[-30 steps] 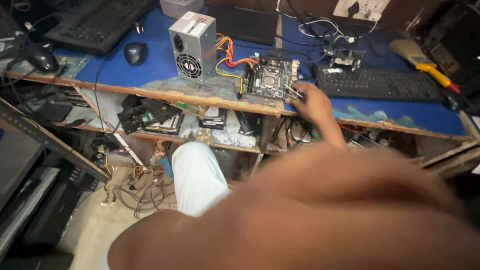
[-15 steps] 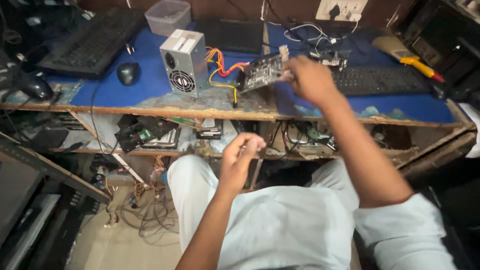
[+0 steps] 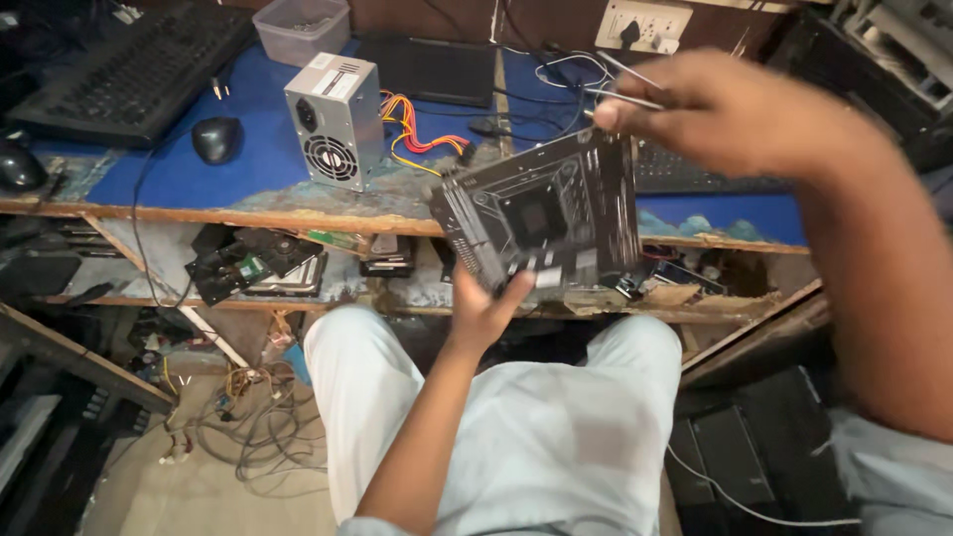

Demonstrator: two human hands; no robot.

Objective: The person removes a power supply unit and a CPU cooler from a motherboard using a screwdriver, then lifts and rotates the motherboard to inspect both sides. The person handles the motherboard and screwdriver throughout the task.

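Holding a dark circuit board (image 3: 541, 218) up over the lap, the person grips it from two sides in the head view. The left hand (image 3: 483, 310) cups its lower edge, fingers (image 3: 516, 288) curled up against the underside of the board. The right hand (image 3: 730, 109) is raised at the board's upper right corner; its fingers are pressed together, pinching that corner, and thin metal tweezers (image 3: 627, 84) stick out leftward from the same grip. The board hangs tilted in front of the worktop (image 3: 248, 149) edge, not resting on it. Left of the board on the blue worktop stands a grey power supply (image 3: 333, 119) with coloured wires (image 3: 417, 129) trailing towards the board. Further left of the board lie a black mouse (image 3: 215, 137) and a black keyboard (image 3: 134, 69). Behind the power supply sits a clear plastic tub (image 3: 303, 28).
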